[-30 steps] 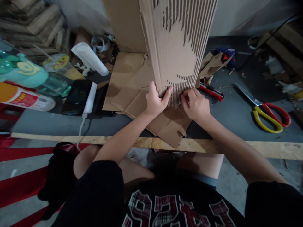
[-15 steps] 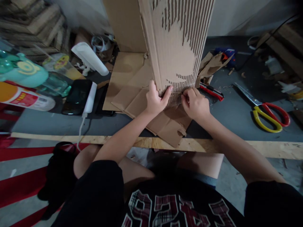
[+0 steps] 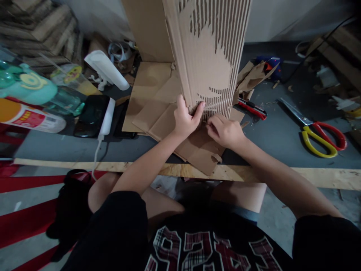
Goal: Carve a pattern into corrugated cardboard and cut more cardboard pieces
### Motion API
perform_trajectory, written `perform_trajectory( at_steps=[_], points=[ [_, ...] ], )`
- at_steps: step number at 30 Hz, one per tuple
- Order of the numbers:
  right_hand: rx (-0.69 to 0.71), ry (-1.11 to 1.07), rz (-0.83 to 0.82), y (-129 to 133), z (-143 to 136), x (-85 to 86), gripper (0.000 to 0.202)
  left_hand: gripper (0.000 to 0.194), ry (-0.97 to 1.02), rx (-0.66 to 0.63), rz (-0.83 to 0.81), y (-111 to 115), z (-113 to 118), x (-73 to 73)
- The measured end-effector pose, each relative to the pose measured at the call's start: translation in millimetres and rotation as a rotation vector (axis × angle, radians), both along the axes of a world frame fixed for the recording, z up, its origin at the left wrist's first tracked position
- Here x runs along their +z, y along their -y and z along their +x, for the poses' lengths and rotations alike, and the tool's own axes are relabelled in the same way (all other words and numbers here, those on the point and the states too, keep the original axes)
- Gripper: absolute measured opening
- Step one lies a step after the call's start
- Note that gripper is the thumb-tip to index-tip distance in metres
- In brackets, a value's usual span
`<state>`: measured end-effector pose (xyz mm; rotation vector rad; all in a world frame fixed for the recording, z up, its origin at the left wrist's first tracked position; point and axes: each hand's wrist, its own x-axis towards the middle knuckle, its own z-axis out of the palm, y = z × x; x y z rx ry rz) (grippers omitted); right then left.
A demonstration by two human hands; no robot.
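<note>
Ribbed cardboard sheet rises above loose cardboard on the bench. Left hand grips its lower left edge; right hand has fingers curled at its bottom (whether they pinch anything, cannot tell). Risk: uneven pulling could crease or rip the bare-ribbed portion. Bottle label and inverted shirt characters: not reliably legible.

The only camera is worn on the head, close above the near edge of the bench. It faces forward and down, its view running from the wearer's lap to the wall beyond the far edge
</note>
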<state>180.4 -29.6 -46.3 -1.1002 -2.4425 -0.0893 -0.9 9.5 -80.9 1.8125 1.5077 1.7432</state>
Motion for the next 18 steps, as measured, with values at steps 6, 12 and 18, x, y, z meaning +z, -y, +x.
perform_trajectory(
  at_steps=[6, 12, 18],
  points=[
    [-0.079, -0.117, 0.052, -10, 10, -1.3, 0.023, 0.058, 0.007, -0.023, 0.046, -5, -2, -0.8],
    [-0.335, -0.352, 0.031, -32, 33, -0.8, 0.024, 0.054, 0.144, -0.052, 0.071, -14, -5, -1.7],
    [-0.243, -0.577, -0.334, -41, 33, -14.4, 0.046, 0.054, 0.313, -0.03, 0.112, -21, -11, -0.9]
  ],
)
